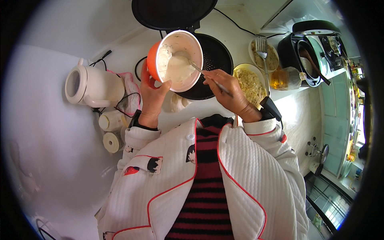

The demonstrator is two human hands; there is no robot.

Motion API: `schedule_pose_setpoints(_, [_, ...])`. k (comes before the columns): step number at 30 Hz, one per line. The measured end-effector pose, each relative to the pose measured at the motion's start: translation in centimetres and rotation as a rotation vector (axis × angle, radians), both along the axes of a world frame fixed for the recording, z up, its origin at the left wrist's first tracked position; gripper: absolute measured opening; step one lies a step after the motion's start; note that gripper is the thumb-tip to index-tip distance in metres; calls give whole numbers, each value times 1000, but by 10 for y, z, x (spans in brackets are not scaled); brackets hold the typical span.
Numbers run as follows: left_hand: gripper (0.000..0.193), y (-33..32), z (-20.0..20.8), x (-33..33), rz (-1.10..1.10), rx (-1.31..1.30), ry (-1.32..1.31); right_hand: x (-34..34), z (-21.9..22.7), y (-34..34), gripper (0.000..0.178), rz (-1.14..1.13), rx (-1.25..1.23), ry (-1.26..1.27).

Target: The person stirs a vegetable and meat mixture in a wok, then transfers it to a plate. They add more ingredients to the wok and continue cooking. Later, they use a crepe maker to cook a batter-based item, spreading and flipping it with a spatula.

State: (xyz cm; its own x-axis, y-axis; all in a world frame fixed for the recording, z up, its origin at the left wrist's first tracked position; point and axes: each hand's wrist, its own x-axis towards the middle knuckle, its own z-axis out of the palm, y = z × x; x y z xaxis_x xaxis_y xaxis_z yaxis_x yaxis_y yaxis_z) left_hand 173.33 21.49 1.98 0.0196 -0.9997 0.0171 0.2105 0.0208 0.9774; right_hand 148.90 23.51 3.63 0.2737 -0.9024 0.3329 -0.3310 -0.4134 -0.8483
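Observation:
An orange bowl (152, 61) with a white inside is tilted in my left hand (154, 94), whose fingers wrap its left side and whose thumb rests at the rim. Pale, creamy batter (176, 70) lies in the bowl. My right hand (229, 90) is closed round the handle of a metal spoon (197, 68); its bowl end dips into the batter. Behind and below the orange bowl is the round black plate of an electric griddle (218, 60), partly hidden by it. The griddle's black lid (174, 12) stands raised at the back.
Right of the griddle sit a bowl of yellowish shredded food (251, 86), a plate of flat food (270, 56) with a slotted turner (262, 50) across it, an oil bottle (286, 78) and an open black cooker (292, 52). A white pitcher (102, 86) and jars (112, 120) stand left.

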Motion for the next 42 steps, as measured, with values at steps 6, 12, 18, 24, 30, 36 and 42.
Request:
schedule_pose_setpoints(6, [83,0,-12,6,7,122,199,0,-10,-5,25,-164,444,-404])
schedule_pose_setpoints(12, [81,1,-24,11,76,170,234,-7,8,-7,26,-142,441,-456])
schedule_pose_setpoints(18, [72,1,-32,26,159,177,197,-21,22,-5,33,-163,505,-507])
schedule_pose_setpoints(24, [67,9,-29,39,244,108,223,-38,-3,-14,31,-293,490,-473])
schedule_pose_setpoints(30, [76,15,-29,48,285,85,264,-43,-30,-37,31,-404,472,-392])
schedule_pose_setpoints(36, [77,20,-31,53,279,113,287,-26,-42,-71,29,-455,437,-356])
schedule_pose_setpoints(42, [75,22,-32,56,308,124,301,5,-45,-88,25,-385,304,-250])
